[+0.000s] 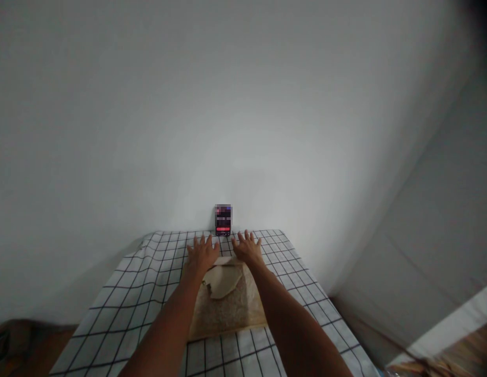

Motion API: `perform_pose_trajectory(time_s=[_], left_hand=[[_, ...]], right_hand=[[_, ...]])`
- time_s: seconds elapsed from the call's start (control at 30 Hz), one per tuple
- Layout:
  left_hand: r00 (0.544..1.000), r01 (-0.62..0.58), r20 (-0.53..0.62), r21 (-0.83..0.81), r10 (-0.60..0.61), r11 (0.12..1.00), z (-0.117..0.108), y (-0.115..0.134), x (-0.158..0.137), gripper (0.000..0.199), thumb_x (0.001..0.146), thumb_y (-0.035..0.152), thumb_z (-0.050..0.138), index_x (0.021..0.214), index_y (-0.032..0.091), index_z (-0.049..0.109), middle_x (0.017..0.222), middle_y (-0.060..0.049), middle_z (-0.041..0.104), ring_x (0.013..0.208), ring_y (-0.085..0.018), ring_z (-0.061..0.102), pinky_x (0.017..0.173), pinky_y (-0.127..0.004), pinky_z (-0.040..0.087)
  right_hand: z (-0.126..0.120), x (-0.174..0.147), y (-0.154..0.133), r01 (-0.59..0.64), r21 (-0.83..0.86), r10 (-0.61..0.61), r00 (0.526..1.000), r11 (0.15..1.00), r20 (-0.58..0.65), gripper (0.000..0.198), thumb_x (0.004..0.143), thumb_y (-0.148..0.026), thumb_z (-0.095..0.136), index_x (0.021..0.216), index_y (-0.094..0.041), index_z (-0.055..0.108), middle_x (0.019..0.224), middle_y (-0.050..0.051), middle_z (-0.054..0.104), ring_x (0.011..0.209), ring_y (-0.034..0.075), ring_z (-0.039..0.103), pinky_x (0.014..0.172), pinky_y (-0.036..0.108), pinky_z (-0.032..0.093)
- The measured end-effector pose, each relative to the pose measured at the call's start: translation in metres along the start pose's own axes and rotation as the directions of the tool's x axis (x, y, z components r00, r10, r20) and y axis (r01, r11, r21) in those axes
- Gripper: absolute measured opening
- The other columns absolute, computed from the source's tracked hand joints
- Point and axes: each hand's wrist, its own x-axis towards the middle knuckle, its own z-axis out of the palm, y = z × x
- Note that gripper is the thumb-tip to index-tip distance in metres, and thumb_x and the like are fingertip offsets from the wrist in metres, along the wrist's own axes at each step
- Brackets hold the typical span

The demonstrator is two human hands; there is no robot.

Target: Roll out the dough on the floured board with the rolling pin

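Both arms reach forward over a tan, board-like rectangle (227, 319) on the table. A flat, pale piece that looks like rolled dough (223, 283), with an uneven edge, lies on it. At the far edge, a narrow pale bar (224, 260), perhaps a rolling pin, shows between my hands. My left hand (203, 254) is palm down at its left end, fingers spread. My right hand (248, 248) is at its right end, with fingers spread too. The palms hide the bar's ends, so I cannot tell how firmly they press on it.
A phone (223, 220) with a lit screen leans upright against the white wall (243, 131) behind the table. A white cloth with dark grid lines (125, 303) covers the table. At the lower left is a dim brownish object (11, 340).
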Motion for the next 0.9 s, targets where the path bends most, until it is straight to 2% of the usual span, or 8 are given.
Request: perform_pose_trajectory(time_s=[0.27,0.43,0.63,0.77,0.9], left_hand=[[0.994,-0.089,-0.066,0.051,0.092,0.995,-0.017,-0.003,-0.05,0.062,0.104,0.049,0.039,0.155,0.02,0.056,0.164,-0.019,0.053,0.157,-0.047,0.036,0.122,-0.077,0.029],[0.993,-0.085,-0.087,-0.004,0.084,0.996,-0.027,-0.008,-0.097,0.062,0.104,0.057,0.036,0.154,0.026,0.058,0.166,-0.012,0.052,0.157,-0.043,0.037,0.122,-0.073,0.033],[0.979,-0.116,-0.167,-0.006,0.114,0.993,-0.039,-0.011,-0.149,0.054,0.104,0.049,0.041,0.149,0.027,0.062,0.162,-0.007,0.059,0.157,-0.038,0.038,0.12,-0.068,0.041],[0.986,-0.093,-0.138,0.001,0.093,0.996,-0.044,-0.008,-0.159,0.054,0.104,0.048,0.042,0.149,0.026,0.062,0.163,-0.007,0.057,0.159,-0.039,0.036,0.119,-0.071,0.04],[0.984,-0.101,-0.145,0.019,0.102,0.995,-0.04,-0.009,-0.151,0.055,0.105,0.048,0.038,0.15,0.027,0.062,0.164,-0.006,0.056,0.159,-0.039,0.036,0.122,-0.071,0.038]], right_hand=[[-0.013,-0.053,-0.004,-0.013,0.006,0.013,1.0,1.0,0.019,0.066,0.11,-0.061,0.023,0.163,-0.028,0.044,0.176,0.013,0.029,0.161,0.037,0.026,0.122,0.073,0.019],[-0.018,-0.105,-0.007,-0.001,-0.043,0.001,1.0,0.999,0.0,0.061,0.111,-0.052,0.026,0.164,-0.027,0.043,0.176,0.013,0.029,0.162,0.038,0.023,0.123,0.073,0.014],[-0.025,-0.153,-0.009,-0.016,-0.004,0.016,1.0,1.0,0.024,0.06,0.111,-0.054,0.025,0.162,-0.031,0.048,0.176,0.011,0.029,0.163,0.037,0.021,0.123,0.074,0.017],[-0.028,-0.16,-0.009,-0.021,0.025,0.019,0.997,0.999,0.069,0.062,0.111,-0.055,0.023,0.163,-0.03,0.045,0.177,0.012,0.025,0.164,0.036,0.019,0.123,0.074,0.014],[-0.028,-0.153,-0.008,-0.016,0.035,0.014,0.998,0.999,0.057,0.062,0.111,-0.055,0.023,0.162,-0.03,0.046,0.176,0.012,0.028,0.163,0.036,0.019,0.123,0.075,0.013]])
